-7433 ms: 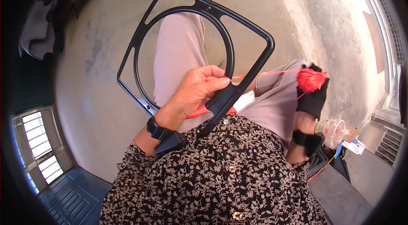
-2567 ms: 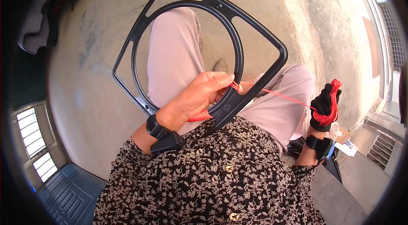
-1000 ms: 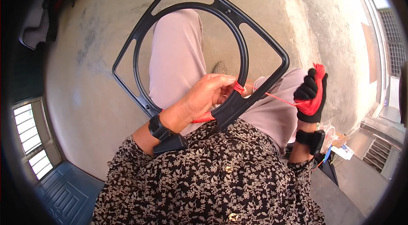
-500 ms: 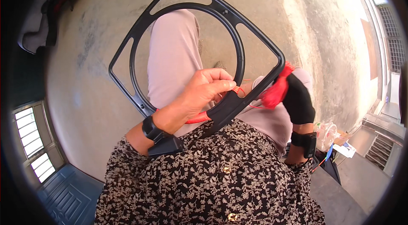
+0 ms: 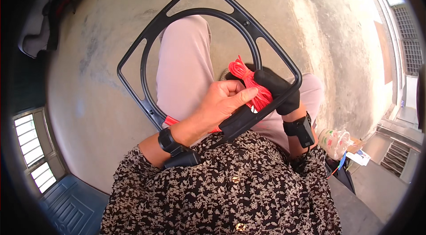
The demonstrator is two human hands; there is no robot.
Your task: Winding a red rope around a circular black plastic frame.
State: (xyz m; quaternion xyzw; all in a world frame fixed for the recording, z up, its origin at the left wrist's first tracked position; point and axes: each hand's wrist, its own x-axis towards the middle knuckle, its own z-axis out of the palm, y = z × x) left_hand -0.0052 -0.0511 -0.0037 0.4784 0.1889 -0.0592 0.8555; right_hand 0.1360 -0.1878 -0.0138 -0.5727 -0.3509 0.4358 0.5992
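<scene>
"Two hands, left hand [image 5: 219,104] and right hand [image 5: 277,87] — how do they stand?"
"Right, gloved: clamped on the red hank [image 5: 249,80]. Left: fingertips hidden, so I cannot tell."
"And the hank?"
"Just right of the left thumb, slanting far-left to near-right — nearer the right hand. One hank; one black frame [image 5: 243,21] reaching beyond."

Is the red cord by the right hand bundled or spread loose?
Bundled: the red cord is gathered into a looped hank, with the gloved right hand gripping it beside the black frame's ring.
</scene>
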